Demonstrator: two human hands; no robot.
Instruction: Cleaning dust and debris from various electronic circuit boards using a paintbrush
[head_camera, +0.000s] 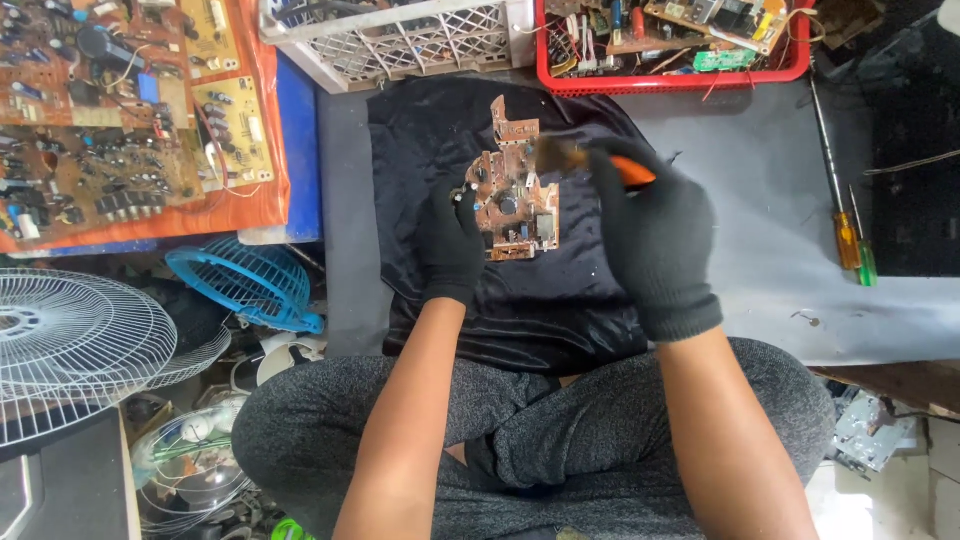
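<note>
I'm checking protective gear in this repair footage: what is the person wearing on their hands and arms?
Both the left hand and the right hand are covered by black knit gloves with ribbed cuffs that end at the wrists. Above the cuffs the forearms are bare, with no sleeves, watch or bands in view. The gloves look plain, without visible markings.

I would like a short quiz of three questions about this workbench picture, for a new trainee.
1. True or false: both hands wear black gloves.
2. Which hand holds the circuit board?
3. The screwdrivers lie: A) in the red tray B) on the grey table C) on the blue fan guard

Key:
1. True: left hand, right hand.
2. The left hand; the right hand holds a brush with an orange handle.
3. B
</note>
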